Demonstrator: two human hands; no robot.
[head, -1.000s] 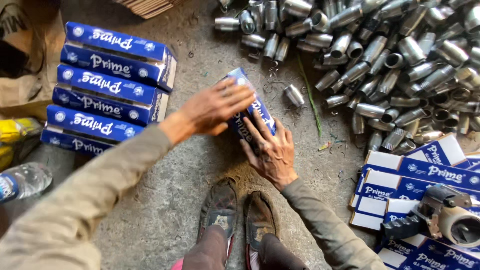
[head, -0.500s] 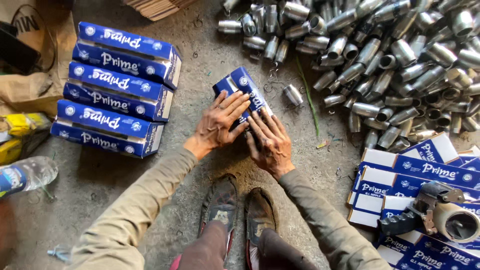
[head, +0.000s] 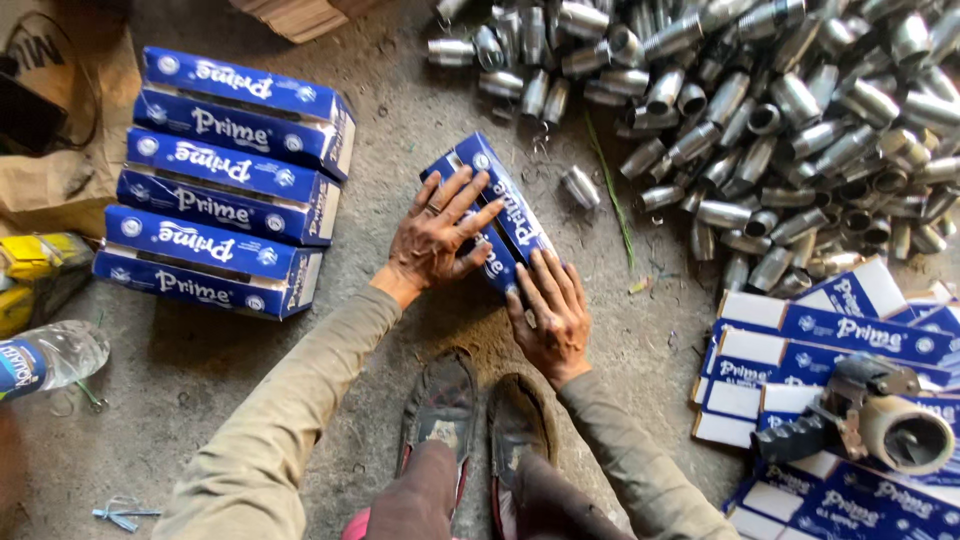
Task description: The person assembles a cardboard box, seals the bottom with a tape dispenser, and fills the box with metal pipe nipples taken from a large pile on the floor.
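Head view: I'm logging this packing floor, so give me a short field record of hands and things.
left hand: flat on blue box
right hand: pressing the box's near end
box: lying on concrete floor
left of hands: stacked blue boxes
far right: heap of metal fittings
near right: flat cartons, tape dispenser
left edge: plastic bottle

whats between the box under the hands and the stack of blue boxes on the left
Head view: only bare concrete floor lies between the blue box under both hands and the stack of blue boxes.
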